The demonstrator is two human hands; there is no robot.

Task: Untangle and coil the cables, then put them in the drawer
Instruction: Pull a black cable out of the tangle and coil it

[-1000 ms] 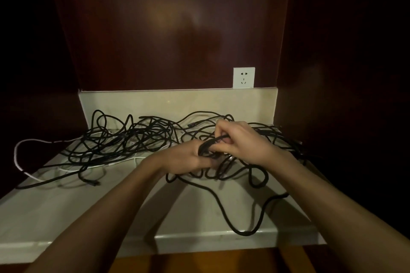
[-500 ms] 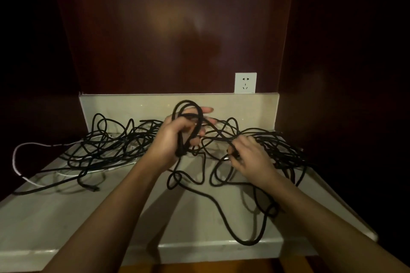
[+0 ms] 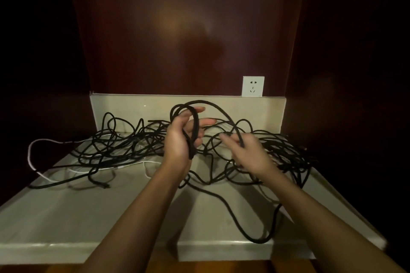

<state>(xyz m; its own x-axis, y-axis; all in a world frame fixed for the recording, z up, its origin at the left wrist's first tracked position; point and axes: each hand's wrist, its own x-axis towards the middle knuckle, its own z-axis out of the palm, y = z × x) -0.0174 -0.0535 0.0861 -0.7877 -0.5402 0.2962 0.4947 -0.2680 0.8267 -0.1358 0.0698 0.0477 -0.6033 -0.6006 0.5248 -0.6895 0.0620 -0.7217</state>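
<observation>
A tangle of black cables (image 3: pixel 124 146) sprawls across the back of the pale stone counter (image 3: pixel 88 217). My left hand (image 3: pixel 182 139) is raised above it and holds a small coil of black cable (image 3: pixel 195 126) looped over the palm, fingers stretched out. My right hand (image 3: pixel 246 153), blurred, pinches the same cable where it arcs down from the coil. A long black loop (image 3: pixel 255 239) trails to the counter's front edge. A white cable (image 3: pixel 33 150) runs through the pile at the left. No drawer is in view.
A white wall socket (image 3: pixel 253 86) sits above the stone backsplash (image 3: pixel 137 106). Dark wood panels close in the back and both sides. The counter's front edge (image 3: pixel 111 248) runs just below my forearms.
My hands parted; the left lifted the coil off the pile. The right dropped to the tangle, then rose, drawing an arc of cable up toward the coil.
</observation>
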